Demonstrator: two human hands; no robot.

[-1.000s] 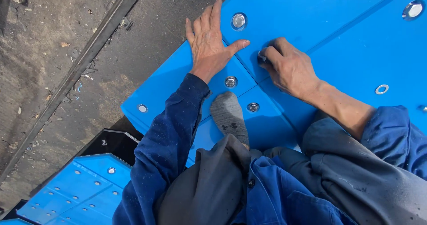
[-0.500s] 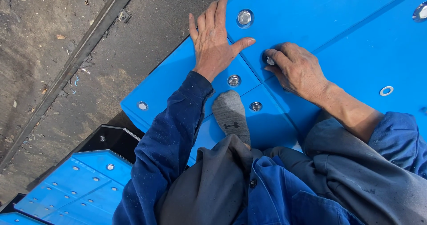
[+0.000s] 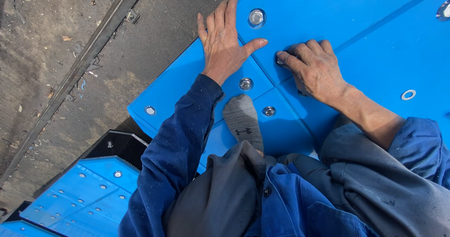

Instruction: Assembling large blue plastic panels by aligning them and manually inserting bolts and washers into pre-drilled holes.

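Note:
My left hand (image 3: 224, 40) lies flat, fingers spread, on a bright blue panel (image 3: 337, 12) beside a recessed metal bolt (image 3: 256, 17). To its right, my right hand (image 3: 313, 68) is curled with its fingertips pinched on a small metal bolt (image 3: 280, 60) set in the panel; the fingers hide most of it. Two more bolts (image 3: 245, 84) (image 3: 268, 111) sit just below the hands, near my grey-socked foot (image 3: 243, 120). I wear blue sleeves and grey trousers.
A loose silver washer (image 3: 408, 95) lies on the blue panel at right. The panel's left edge (image 3: 154, 92) drops to a dirty concrete floor with a metal rail (image 3: 84, 63). Lower left stands another blue panel (image 3: 89, 195) on a black frame.
The view has shifted slightly; both hands stay in place on the panel. My right fingers have worked a little at the bolt.

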